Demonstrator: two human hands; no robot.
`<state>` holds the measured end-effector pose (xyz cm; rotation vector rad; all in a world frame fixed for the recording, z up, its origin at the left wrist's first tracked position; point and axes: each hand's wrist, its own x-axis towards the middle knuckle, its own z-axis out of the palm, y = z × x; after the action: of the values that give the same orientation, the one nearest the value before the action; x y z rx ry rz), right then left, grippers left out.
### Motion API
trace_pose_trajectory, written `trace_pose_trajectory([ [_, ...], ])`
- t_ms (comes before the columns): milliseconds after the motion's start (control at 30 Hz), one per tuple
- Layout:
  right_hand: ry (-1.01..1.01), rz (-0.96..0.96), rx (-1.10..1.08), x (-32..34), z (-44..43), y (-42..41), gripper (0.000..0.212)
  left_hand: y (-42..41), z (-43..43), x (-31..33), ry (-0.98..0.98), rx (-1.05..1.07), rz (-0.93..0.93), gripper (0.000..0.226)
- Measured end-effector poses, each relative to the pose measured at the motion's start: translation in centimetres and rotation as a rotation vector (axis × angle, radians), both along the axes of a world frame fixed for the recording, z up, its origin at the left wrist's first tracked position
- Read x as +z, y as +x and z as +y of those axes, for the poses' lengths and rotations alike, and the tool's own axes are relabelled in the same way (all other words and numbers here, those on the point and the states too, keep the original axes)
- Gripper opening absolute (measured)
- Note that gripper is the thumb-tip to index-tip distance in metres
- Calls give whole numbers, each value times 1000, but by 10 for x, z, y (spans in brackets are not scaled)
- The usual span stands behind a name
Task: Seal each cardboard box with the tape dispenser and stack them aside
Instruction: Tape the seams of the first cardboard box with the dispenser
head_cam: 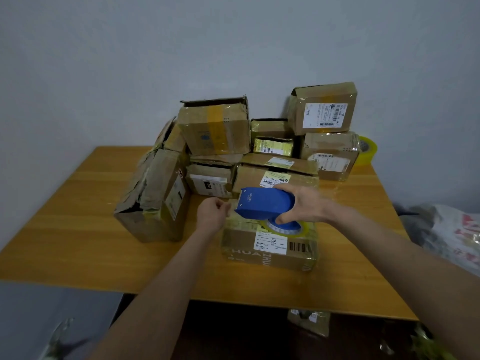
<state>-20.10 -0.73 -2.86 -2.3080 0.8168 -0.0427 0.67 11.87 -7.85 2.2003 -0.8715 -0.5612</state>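
Note:
A flat cardboard box [270, 249] with a white label and black lettering lies on the wooden table [78, 229] in front of me. Above its far edge my right hand [302, 203] grips a blue tape dispenser [265, 203], whose yellowish roll touches the box top. My left hand [211, 213] is at the dispenser's front end with fingers curled, pinching the end of the tape at the box's left corner. Behind stands a pile of several worn cardboard boxes [215, 126].
A tall torn box [155, 196] stands at the left of the pile. A spare yellow tape roll [366, 150] sits behind the right-hand boxes. A plastic bag [452, 232] lies right of the table. Scraps [309, 322] lie on the floor below the front edge.

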Motion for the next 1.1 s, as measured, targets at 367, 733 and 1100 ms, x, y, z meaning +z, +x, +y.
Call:
trace_pose_trajectory([
  [367,-82,94,15,1,0,-3,70,35,26,-25,80,105,-88,23],
  [733,-118,113,-30,-6,5,-2,71,17,9,-64,215,62,-70,16],
  [1100,-165,159,5,-1,8,1,69,-7,32,-39,-9,-265,-408,61],
])
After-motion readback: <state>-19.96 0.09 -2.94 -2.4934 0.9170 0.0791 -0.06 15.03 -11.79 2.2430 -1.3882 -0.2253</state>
